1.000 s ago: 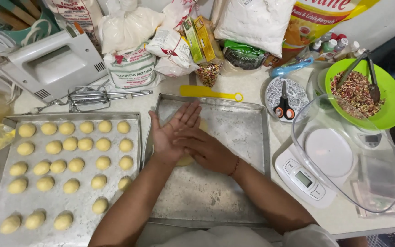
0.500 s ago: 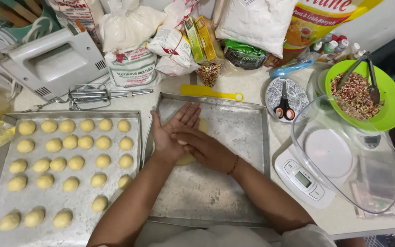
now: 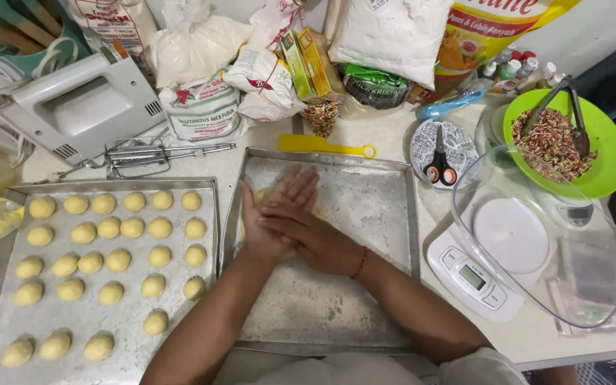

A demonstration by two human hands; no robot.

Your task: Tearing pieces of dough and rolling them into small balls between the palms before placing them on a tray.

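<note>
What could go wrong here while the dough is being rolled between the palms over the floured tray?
The left hand and right hand press together over the floured tray, hiding the dough; pressing too hard might flatten it. The filled tray of dough balls touches the floured one, so a forearm could dent a ball. The clear bowl sits tilted on the scale at the table edge and might slide off.

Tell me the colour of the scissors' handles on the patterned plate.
Black with orange-red inner rings on the scissors; the head view shows it best.
</note>
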